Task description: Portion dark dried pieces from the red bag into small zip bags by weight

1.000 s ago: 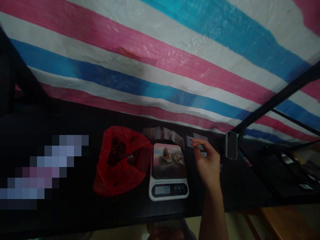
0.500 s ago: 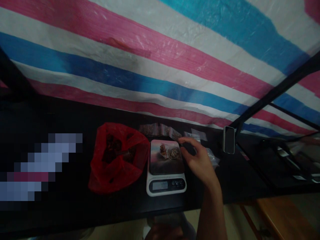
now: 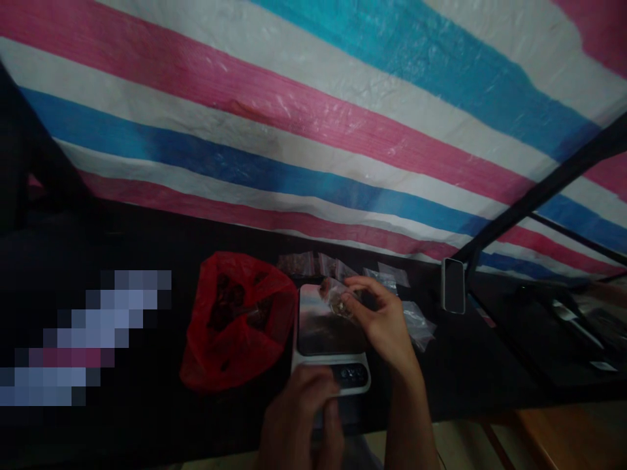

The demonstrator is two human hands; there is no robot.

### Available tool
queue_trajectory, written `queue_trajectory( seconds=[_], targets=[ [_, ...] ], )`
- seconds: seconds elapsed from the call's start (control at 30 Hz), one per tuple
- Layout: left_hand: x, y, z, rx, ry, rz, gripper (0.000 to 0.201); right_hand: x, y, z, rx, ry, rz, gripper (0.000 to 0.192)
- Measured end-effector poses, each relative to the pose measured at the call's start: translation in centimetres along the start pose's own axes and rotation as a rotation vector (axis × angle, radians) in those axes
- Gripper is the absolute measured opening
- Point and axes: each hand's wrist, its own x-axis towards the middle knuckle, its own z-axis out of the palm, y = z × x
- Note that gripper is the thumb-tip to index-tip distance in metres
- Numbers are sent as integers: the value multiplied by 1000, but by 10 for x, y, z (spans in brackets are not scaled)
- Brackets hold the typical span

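r hand (image 3: 382,320) grip pinching small bag (image 3: 337,297) over scale (image 3: 330,333); l hand (image 3: 298,418) grip unclear.

We count two hands: left hand (image 3: 298,418), right hand (image 3: 382,320). One kitchen scale (image 3: 329,339). One red plastic bag (image 3: 238,316). One phone (image 3: 453,285), standing far right. Small clear packets (image 3: 313,264) lie overlapped; their number cannot be told.

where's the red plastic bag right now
In the head view the red plastic bag lies on the dark table, left of centre, right beside the left edge of the white scale.
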Motion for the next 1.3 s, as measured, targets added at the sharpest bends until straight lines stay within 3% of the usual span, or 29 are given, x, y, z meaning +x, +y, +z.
queue_trajectory(
  seconds=[0.07,0.13,0.23,0.33,0.43,0.57,0.77,0.97,1.07,1.3],
  targets=[
    [31,2,0,139,64,-264,21,1,-4,4,90,30,-7,20],
    [65,5,2,107,108,-460,32,3,-9,11,183,40,-12,20],
    [110,5,8,-101,91,-540,34,4,-18,24,271,60,-42,16],
    [135,-5,9,-177,110,-504,25,4,-25,32,274,50,-74,14],
    [139,-19,1,-183,129,-519,26,2,-25,33,281,8,-68,14],
    [127,-33,-10,-195,66,-524,25,5,-16,34,303,99,2,25],
    [121,-34,-15,-182,65,-512,24,9,-8,39,296,81,89,27],
    [128,-36,-15,-170,78,-445,27,7,-18,36,204,34,30,21],
    [132,-37,-19,-128,95,-415,24,7,-18,35,103,102,-29,20],
    [138,-26,-31,-41,-31,-429,25,5,-16,35,-25,83,-105,23]
  ],
)
